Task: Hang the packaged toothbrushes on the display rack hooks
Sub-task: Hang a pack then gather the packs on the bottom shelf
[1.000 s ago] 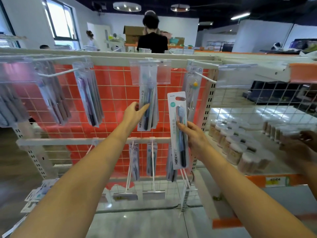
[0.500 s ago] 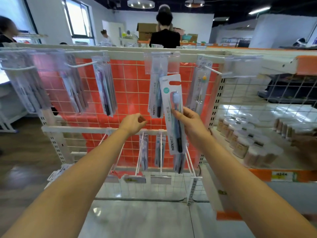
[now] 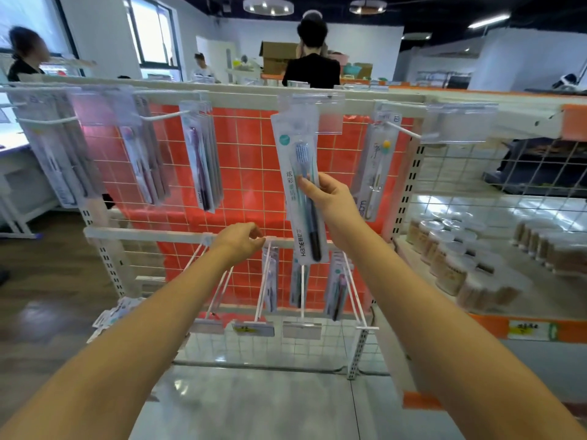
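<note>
My right hand (image 3: 330, 204) grips a packaged toothbrush (image 3: 298, 173), white and teal with a dark handle, held upright against the top middle hook of the display rack (image 3: 247, 96). The pack's top edge is level with that hook's clear price tag (image 3: 317, 103), and whether the hook passes through it is blurred. My left hand (image 3: 241, 239) hangs lower, fingers loosely curled and holding nothing, in front of the rack's middle bar. Other toothbrush packs (image 3: 200, 160) hang from the top row's hooks.
The lower row's long white hooks (image 3: 263, 281) stick out toward me with a few packs on them. A wire shelf on the right holds several round tubs (image 3: 444, 252). People stand behind the rack (image 3: 313, 58). A grey shelf base lies below.
My right hand has lifted the pack from the rack's middle height up to the top middle hook. My left hand has let go of the hanging packs and dropped to the middle bar.
</note>
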The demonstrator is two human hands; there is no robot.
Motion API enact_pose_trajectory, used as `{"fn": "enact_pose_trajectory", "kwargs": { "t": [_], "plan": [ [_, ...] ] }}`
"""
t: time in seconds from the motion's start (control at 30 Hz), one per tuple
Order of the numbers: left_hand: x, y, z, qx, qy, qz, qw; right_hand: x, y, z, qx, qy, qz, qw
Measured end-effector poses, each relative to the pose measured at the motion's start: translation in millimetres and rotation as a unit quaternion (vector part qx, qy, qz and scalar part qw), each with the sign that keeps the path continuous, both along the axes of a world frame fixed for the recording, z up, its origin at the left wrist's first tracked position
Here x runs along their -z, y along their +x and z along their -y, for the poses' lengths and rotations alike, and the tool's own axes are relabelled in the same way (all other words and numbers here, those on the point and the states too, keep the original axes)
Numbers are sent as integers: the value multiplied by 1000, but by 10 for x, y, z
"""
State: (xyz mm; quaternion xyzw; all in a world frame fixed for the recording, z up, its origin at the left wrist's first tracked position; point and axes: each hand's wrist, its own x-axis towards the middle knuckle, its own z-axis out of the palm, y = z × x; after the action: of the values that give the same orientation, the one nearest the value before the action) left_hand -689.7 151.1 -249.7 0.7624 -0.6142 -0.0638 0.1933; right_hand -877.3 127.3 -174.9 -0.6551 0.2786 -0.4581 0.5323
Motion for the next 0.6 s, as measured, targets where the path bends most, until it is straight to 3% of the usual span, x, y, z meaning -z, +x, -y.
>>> {"fn": "enact_pose_trajectory", "kwargs": {
  "t": [0.27,0.6],
  "plan": [
    [30,197,32,3,-5,-7,1000,-45,223,402,49,78,-16,996],
    [165,368,108,16,13,-2,1000,75,431,871,56,134,40,989]
  ]
}}
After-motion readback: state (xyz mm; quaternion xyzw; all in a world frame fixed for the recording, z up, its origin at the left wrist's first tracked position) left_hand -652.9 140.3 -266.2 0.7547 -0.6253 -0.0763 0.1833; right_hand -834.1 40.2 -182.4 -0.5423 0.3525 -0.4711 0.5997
